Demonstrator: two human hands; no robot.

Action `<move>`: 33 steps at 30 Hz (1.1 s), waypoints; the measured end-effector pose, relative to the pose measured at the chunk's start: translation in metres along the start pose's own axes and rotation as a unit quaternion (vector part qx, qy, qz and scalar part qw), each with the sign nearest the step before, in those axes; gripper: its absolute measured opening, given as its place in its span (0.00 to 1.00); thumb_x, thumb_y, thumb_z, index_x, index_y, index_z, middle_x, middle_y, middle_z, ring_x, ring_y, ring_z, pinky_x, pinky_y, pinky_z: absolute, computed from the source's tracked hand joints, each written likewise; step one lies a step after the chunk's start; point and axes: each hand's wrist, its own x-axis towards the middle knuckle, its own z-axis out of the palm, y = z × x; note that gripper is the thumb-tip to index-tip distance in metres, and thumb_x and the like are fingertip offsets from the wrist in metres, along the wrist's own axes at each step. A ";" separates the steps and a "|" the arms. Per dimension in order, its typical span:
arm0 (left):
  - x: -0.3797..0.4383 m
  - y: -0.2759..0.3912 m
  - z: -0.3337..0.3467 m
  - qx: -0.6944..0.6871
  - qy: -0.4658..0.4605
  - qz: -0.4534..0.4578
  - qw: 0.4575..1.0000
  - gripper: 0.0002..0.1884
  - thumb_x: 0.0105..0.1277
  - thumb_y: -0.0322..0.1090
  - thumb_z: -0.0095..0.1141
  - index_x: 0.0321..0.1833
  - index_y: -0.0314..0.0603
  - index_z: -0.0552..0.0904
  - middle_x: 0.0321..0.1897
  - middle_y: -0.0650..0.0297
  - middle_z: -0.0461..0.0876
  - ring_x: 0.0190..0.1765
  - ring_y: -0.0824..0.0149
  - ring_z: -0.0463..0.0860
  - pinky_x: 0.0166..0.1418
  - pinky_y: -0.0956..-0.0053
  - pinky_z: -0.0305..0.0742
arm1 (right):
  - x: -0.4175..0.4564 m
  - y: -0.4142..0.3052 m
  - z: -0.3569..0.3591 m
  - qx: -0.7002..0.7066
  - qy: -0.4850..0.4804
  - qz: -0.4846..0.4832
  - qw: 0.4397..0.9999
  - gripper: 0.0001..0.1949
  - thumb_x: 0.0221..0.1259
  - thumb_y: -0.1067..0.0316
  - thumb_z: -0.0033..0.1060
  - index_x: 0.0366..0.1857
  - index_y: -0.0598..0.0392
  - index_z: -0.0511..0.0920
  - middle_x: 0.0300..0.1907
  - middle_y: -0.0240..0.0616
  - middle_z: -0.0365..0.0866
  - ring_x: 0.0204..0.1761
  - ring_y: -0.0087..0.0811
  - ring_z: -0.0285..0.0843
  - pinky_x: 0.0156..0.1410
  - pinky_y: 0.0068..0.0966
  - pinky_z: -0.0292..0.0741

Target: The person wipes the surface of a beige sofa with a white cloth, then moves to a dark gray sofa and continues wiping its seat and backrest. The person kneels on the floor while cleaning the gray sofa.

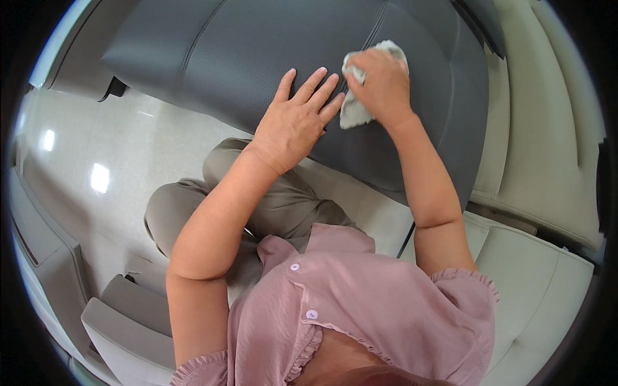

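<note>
A dark grey leather seat cushion [231, 53] with stitched seams lies before me, across the upper part of the view. My left hand [299, 113] rests flat on it near its front edge, the fingers spread and nothing held. To the right of it, my right hand [379, 82] presses a whitish cloth [356, 112] onto the leather beside a seam. The cloth is bunched under the fingers, and its loose end hangs out toward my left hand. The palm side of my right hand is hidden.
Light beige upholstered seating [540, 120] stands at the right, with another pale cushion [526, 280] below it. Grey furniture [130, 313] is at the lower left. Shiny pale floor [125, 140] shows at the left, beside my bent knees.
</note>
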 end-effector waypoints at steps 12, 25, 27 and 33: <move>0.001 0.002 -0.003 -0.004 -0.001 -0.005 1.000 0.37 0.64 0.44 0.66 0.78 0.55 0.69 0.81 0.63 0.61 0.83 0.59 0.56 0.83 0.47 0.50 | 0.001 0.028 0.005 0.005 0.016 0.053 0.998 0.08 0.55 0.59 0.72 0.38 0.43 0.87 0.39 0.30 0.84 0.48 0.40 0.82 0.54 0.43 0.73; 0.005 0.001 -0.005 -0.014 0.002 -0.008 1.000 0.38 0.64 0.43 0.67 0.78 0.54 0.68 0.82 0.62 0.60 0.84 0.58 0.55 0.84 0.47 0.49 | 0.020 0.056 0.013 -0.022 0.040 0.091 0.995 0.08 0.57 0.58 0.71 0.38 0.44 0.87 0.39 0.32 0.84 0.49 0.42 0.82 0.54 0.45 0.73; 0.003 0.001 -0.005 -0.014 0.001 -0.009 1.000 0.39 0.63 0.44 0.68 0.79 0.54 0.68 0.82 0.62 0.60 0.84 0.58 0.55 0.84 0.46 0.49 | 0.013 0.046 0.008 -0.008 0.021 0.084 0.996 0.07 0.57 0.58 0.71 0.38 0.44 0.87 0.39 0.32 0.84 0.49 0.42 0.82 0.54 0.45 0.73; 0.005 0.001 -0.003 -0.017 -0.005 -0.010 1.000 0.40 0.62 0.46 0.68 0.79 0.55 0.67 0.82 0.63 0.60 0.84 0.58 0.55 0.84 0.46 0.49 | -0.003 0.021 -0.006 0.023 -0.001 0.056 0.998 0.08 0.57 0.61 0.71 0.39 0.46 0.86 0.40 0.32 0.85 0.50 0.42 0.82 0.57 0.42 0.73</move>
